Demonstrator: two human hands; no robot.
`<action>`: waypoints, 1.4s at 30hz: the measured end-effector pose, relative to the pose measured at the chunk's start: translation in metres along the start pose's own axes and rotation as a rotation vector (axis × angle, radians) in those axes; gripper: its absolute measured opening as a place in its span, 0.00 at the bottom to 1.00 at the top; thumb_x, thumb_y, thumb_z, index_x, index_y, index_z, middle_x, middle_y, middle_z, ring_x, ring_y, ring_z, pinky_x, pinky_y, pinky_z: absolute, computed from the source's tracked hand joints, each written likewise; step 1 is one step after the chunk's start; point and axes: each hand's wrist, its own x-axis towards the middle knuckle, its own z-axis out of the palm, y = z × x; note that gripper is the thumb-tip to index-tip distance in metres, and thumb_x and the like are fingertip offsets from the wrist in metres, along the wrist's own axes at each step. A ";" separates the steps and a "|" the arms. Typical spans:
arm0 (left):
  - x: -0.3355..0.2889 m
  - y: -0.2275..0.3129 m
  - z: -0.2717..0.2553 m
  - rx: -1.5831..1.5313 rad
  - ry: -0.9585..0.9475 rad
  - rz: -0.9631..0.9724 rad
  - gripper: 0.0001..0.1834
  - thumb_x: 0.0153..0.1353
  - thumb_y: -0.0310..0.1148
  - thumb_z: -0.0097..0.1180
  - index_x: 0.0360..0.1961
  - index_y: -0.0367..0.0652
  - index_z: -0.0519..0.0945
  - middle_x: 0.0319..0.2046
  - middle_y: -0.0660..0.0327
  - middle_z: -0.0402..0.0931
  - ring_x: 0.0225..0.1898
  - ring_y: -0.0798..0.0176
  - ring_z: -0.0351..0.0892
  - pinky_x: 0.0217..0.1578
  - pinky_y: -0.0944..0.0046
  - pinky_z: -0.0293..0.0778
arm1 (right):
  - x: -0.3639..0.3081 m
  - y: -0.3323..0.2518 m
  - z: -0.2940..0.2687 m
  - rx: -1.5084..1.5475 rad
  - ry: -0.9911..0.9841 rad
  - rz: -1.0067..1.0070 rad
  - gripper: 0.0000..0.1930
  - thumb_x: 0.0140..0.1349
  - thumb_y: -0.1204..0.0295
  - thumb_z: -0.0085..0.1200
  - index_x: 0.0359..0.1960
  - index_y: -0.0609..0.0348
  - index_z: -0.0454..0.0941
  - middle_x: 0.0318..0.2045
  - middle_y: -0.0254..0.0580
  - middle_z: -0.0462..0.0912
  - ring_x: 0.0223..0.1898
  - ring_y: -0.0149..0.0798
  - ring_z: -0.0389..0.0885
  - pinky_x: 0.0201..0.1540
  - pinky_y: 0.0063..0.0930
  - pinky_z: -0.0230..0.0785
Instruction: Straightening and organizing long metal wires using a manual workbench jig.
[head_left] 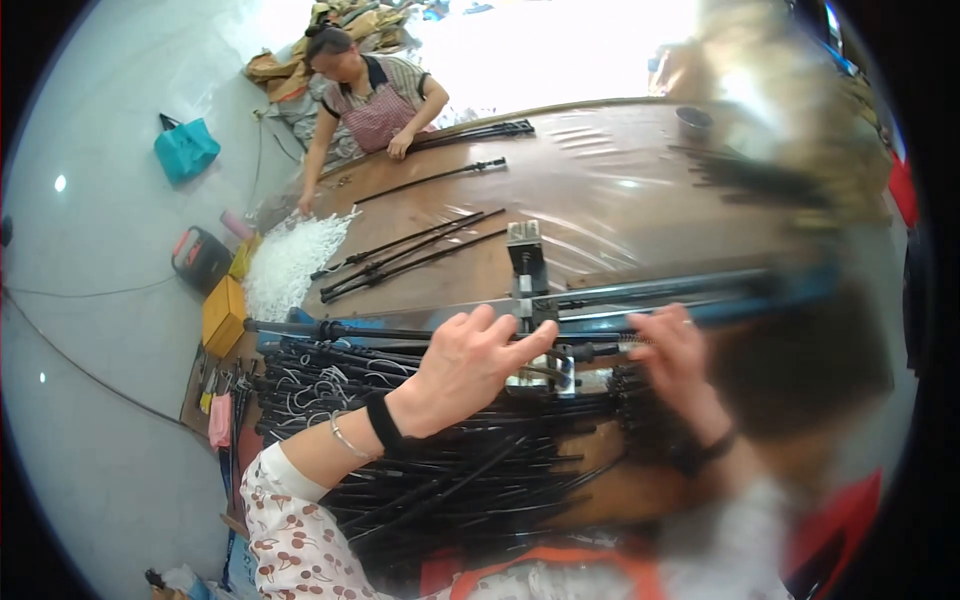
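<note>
In front of me a long black rod lies across a small metal clamp fixture on the table. My left hand is closed over the rod just left of the fixture, its index finger stretched toward the fixture's metal block. To the right of the fixture, my right hand pinches a small coil spring by the rod's dark end piece. The fingertips there are slightly blurred. Below my hands lies a thick pile of black rods, some with pale loops.
Across the table a person reaches toward a heap of white pieces. Several black rods lie beyond my left hand. A yellow box stands at the left edge, a metal cup at the far right.
</note>
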 end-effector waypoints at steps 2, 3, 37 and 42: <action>-0.027 -0.006 -0.005 0.090 0.002 -0.091 0.27 0.54 0.25 0.56 0.58 0.53 0.76 0.27 0.65 0.72 0.31 0.60 0.73 0.31 0.62 0.71 | -0.028 0.003 -0.014 -0.026 -0.017 0.212 0.14 0.60 0.77 0.61 0.48 0.59 0.82 0.28 0.41 0.75 0.32 0.44 0.73 0.35 0.36 0.66; -0.032 -0.012 -0.003 0.073 0.003 -0.087 0.27 0.54 0.25 0.56 0.57 0.54 0.77 0.27 0.65 0.72 0.32 0.60 0.72 0.31 0.61 0.71 | -0.032 0.005 -0.010 -0.090 -0.013 0.109 0.15 0.60 0.78 0.59 0.50 0.60 0.82 0.26 0.40 0.73 0.29 0.44 0.72 0.32 0.36 0.65; -0.186 -0.152 -0.005 0.034 0.230 -0.660 0.11 0.67 0.26 0.57 0.50 0.37 0.80 0.32 0.45 0.78 0.30 0.44 0.77 0.33 0.54 0.72 | 0.110 0.028 0.247 0.152 -0.694 -0.069 0.07 0.66 0.67 0.59 0.34 0.57 0.81 0.26 0.41 0.84 0.29 0.40 0.84 0.39 0.34 0.73; -0.200 -0.164 0.002 0.093 0.129 -0.675 0.10 0.67 0.31 0.58 0.47 0.41 0.81 0.29 0.49 0.78 0.31 0.43 0.78 0.32 0.52 0.72 | 0.075 0.085 0.166 -0.214 -0.406 -0.101 0.03 0.59 0.74 0.62 0.34 0.52 0.81 0.27 0.37 0.84 0.33 0.41 0.84 0.46 0.42 0.68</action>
